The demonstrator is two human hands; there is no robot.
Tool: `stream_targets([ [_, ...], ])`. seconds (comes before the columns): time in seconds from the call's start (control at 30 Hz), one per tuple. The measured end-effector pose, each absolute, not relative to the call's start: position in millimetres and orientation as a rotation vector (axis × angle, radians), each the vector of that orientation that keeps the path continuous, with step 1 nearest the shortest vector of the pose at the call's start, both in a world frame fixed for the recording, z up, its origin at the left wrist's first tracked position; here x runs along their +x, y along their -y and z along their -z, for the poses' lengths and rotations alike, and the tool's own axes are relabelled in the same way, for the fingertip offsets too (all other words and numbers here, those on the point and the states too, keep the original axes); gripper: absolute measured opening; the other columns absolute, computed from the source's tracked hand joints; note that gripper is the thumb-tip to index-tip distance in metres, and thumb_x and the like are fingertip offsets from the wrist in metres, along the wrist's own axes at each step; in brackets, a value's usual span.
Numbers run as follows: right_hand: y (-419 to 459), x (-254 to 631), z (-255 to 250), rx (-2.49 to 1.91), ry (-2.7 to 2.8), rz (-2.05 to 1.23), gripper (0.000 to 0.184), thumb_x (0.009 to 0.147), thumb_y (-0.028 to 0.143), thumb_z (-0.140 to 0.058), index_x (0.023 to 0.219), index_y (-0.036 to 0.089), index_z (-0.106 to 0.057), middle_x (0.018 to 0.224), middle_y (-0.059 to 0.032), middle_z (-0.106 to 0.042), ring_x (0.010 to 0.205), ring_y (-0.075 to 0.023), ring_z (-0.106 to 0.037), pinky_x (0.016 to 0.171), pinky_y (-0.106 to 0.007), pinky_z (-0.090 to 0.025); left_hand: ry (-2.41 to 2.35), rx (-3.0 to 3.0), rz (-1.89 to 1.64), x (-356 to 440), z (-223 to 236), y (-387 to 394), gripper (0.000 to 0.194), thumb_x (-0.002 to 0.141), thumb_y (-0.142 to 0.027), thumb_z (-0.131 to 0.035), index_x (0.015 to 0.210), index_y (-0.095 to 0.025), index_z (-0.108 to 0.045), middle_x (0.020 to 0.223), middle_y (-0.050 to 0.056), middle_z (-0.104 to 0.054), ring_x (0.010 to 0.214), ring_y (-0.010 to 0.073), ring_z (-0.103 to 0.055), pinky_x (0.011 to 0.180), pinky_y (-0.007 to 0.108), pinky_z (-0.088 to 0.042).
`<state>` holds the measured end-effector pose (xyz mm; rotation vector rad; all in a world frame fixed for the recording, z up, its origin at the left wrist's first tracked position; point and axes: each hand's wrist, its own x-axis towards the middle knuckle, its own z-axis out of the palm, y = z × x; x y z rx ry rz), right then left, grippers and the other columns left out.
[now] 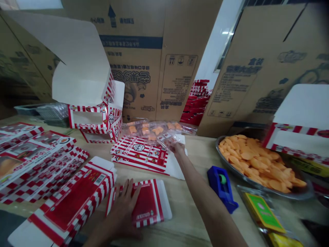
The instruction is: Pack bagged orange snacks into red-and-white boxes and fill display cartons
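Note:
My left hand lies over the left part of a red-and-white striped box, its fingers spread and pressed on the box. Farther out, my right hand closes its fingers on the edge of a clear plastic packet. That packet is above flattened striped cartons printed with a face logo. Behind it stretches a row of clear packets with orange pieces inside. Another striped box, with a barcode, lies left of my left hand.
Open-lidded striped boxes stand stacked at the back left; printed cartons pile up in front. To the right are a blue tape dispenser, a metal bowl of orange pieces and a yellow-green packet. Large cardboard boxes wall the back.

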<state>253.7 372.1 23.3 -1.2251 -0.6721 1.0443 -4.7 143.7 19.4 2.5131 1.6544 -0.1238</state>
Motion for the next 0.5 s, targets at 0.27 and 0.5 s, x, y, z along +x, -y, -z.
stream_targets([
  [0.27,-224.1,298.6,2.6,-1.370,0.674,-1.314,0.031,0.049,0.007,-0.067,0.077,0.018,-0.059,0.064,0.0009,-0.067,0.049,-0.0151,-0.061,0.044,-0.024,-0.047,-1.951,2.344,0.134,-2.0,-41.3,-103.2,0.105,0.053,-0.056,-0.069,0.141,-0.007,-0.037,0.129,0.028,-0.046,0.119,0.0451,-0.041,0.104,0.060,-0.018],
  [0.5,-163.9,304.7,-5.1,-1.398,0.774,-1.411,0.033,0.043,0.010,-0.072,0.074,0.018,-0.064,0.061,0.0010,-0.066,0.050,-0.0145,-0.059,0.044,-0.023,-0.046,-2.045,2.309,0.186,-11.6,-50.7,-78.9,0.104,0.054,-0.061,-0.067,0.140,-0.010,-0.037,0.123,0.024,-0.048,0.113,0.0423,-0.043,0.100,0.058,-0.020],
])
